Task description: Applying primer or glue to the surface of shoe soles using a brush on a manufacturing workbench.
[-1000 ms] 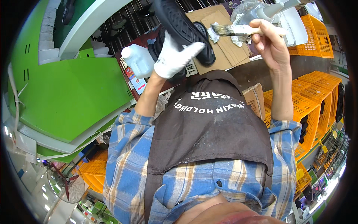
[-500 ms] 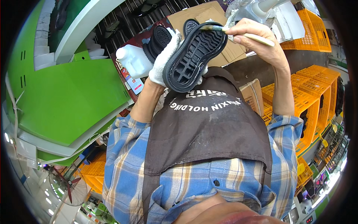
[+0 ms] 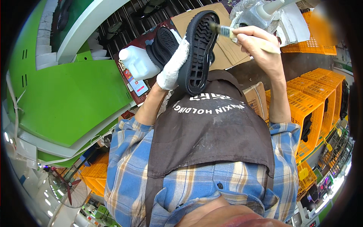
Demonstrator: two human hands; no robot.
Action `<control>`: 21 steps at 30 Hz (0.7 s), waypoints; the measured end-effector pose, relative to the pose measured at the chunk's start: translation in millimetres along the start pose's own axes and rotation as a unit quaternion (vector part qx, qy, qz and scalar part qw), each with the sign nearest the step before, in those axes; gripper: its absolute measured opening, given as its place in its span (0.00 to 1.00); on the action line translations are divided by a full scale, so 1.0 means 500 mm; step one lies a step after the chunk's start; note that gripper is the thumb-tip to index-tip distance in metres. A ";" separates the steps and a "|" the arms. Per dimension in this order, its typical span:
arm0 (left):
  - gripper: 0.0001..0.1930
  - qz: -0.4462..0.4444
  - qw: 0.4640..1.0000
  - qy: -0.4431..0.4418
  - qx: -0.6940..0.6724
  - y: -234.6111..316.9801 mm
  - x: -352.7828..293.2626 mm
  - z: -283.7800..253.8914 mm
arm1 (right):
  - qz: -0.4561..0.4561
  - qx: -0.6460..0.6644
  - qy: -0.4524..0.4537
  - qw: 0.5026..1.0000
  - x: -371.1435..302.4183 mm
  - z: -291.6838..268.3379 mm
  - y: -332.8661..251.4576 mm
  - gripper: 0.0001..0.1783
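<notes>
Fingers of the right hand (image 3: 261,43) close around a brush (image 3: 242,36), its bristles touching the upper edge of a black shoe sole (image 3: 198,51). The left hand (image 3: 173,64), in a white glove, grips the sole from its left side, tread facing the person. Left of the gloved fingers stands a white plastic jug (image 3: 138,62); behind the sole lies brown cardboard (image 3: 223,49). Right of the brush hand are orange crates (image 3: 314,102).

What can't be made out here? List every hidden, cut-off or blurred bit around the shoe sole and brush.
- Head view: the left hand's bare fingers, covered by a white glove and the black shoe sole.
- Head view: the sole's other face, turned away from the camera.
- Head view: the brush handle's middle, inside the right hand.
- Head view: the white container behind, cut off by the top edge.
- Head view: an orange crate, blurred.
</notes>
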State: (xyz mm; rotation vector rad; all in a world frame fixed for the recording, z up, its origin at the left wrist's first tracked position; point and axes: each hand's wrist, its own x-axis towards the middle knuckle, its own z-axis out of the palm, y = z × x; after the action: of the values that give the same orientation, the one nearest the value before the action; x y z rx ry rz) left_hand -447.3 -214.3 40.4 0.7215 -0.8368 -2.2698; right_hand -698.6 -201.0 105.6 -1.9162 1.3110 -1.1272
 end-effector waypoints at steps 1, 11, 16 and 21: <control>0.25 0.010 1.000 0.008 -0.026 0.001 -0.001 0.015 | -0.001 0.000 0.000 1.000 -0.004 0.009 0.003 0.10; 0.29 -0.013 0.971 0.051 -0.233 -0.004 0.021 -0.013 | -0.017 0.234 -0.179 0.956 -0.012 0.055 0.002 0.09; 0.31 -0.039 0.984 -0.055 -0.165 -0.002 0.011 -0.010 | 0.050 0.037 0.044 0.997 0.011 0.052 0.057 0.09; 0.23 0.027 0.981 0.056 -0.182 -0.015 0.027 -0.027 | 0.064 0.139 -0.133 0.979 -0.008 0.078 -0.041 0.07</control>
State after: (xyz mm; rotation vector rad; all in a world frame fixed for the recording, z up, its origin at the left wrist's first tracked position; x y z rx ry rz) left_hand -450.2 -224.1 22.4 0.6381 -0.3674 -2.2246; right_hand -655.7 -190.3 101.7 -1.6843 1.0549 -0.9006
